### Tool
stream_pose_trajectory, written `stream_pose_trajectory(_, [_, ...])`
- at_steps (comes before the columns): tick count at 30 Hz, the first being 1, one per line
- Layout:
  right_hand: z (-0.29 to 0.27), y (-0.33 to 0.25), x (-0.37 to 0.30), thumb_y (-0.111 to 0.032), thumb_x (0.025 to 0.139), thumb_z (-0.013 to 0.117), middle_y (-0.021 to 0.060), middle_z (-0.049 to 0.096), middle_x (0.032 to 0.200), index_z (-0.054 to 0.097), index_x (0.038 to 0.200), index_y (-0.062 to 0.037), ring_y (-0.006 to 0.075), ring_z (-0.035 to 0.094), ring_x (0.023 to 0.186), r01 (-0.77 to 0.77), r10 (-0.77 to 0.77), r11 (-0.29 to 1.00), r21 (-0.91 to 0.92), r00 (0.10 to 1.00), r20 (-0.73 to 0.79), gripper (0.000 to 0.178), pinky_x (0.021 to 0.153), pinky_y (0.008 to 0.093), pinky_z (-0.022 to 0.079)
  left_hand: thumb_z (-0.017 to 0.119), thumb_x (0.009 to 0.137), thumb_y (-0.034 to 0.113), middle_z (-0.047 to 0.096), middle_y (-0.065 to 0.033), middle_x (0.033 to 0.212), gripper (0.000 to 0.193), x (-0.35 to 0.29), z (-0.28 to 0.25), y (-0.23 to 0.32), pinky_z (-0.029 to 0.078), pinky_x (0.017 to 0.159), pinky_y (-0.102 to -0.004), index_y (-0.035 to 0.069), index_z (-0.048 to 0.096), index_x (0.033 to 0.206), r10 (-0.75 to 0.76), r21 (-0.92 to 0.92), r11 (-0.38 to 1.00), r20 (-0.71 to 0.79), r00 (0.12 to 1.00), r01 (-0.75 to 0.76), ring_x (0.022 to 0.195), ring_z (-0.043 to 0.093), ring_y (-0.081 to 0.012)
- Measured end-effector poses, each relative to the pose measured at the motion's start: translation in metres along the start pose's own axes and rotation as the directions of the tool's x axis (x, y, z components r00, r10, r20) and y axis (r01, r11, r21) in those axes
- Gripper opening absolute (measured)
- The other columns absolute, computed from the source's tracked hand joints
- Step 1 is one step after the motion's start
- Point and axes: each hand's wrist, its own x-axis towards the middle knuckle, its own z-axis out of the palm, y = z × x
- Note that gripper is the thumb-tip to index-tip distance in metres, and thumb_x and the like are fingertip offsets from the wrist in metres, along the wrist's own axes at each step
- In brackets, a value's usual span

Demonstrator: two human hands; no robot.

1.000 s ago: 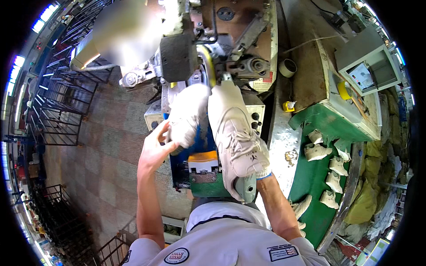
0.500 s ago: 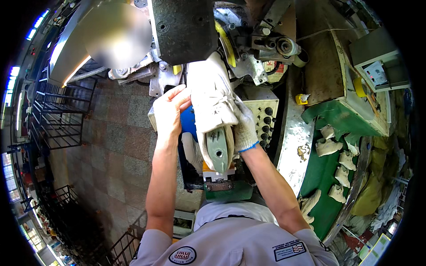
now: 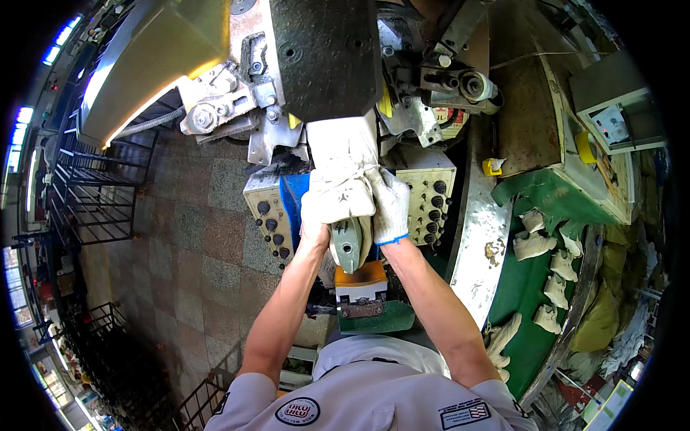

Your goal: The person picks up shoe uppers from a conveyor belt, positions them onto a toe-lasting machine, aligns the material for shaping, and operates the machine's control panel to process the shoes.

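A cream shoe upper (image 3: 341,201) is pulled over a grey-green shoe last (image 3: 346,248), whose holed end points toward me. The upper's front runs under the dark metal plate (image 3: 320,65) of a machine, which hides the tip. My bare left hand (image 3: 313,219) is wrapped round the upper's left side, most of its fingers hidden. On the opposite side my right hand (image 3: 392,205), in a white knit glove with a blue cuff, grips the upper. An orange-topped support block (image 3: 361,276) stands just below the last.
Control boxes with black knobs (image 3: 436,205) flank the shoe. Metal clamps (image 3: 208,111) and brackets surround the plate. To the right, several cream shoe uppers (image 3: 555,287) lie on a green conveyor (image 3: 528,327), beside a metal rail (image 3: 480,244). Black racks (image 3: 100,187) stand at left.
My left hand has come from beside the shoe's front onto its left rear side and closed there. The shoe has straightened under the plate. The view has shifted slightly.
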Motion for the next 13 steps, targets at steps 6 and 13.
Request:
stream_pose_trajectory(6, [-0.030,0.024,-0.013,-0.028,0.101,0.064,0.0098,0.072,0.107,0.071,0.118,0.0048,0.0133,0.062,0.090,0.193,-0.198,0.978,-0.080,0.978,-0.068,0.037,0.075,0.0274,0.051,0.049,0.107,0.046,0.069,-0.0090,0.088,0.059,-0.020,-0.002,0.005,0.050,0.071,-0.0316,-0.009,0.068,0.118,0.163,0.409,0.911,-0.261,0.951,-0.044,0.074,0.058,-0.0148])
stream_pose_trajectory(13, [-0.199,0.022,-0.124,-0.016,0.109,0.039,0.0230,0.055,0.143,0.033,0.152,0.0063,0.0278,0.068,0.115,-0.102,0.103,0.994,0.025,0.993,-0.051,0.049,0.087,0.0321,0.064,0.079,0.087,0.032,0.071,-0.0240,0.123,0.063,-0.181,-0.087,-0.117,0.050,0.102,-0.0463,-0.003,0.060,0.136,0.091,0.762,0.356,-0.603,0.792,0.540,0.115,0.069,-0.0361])
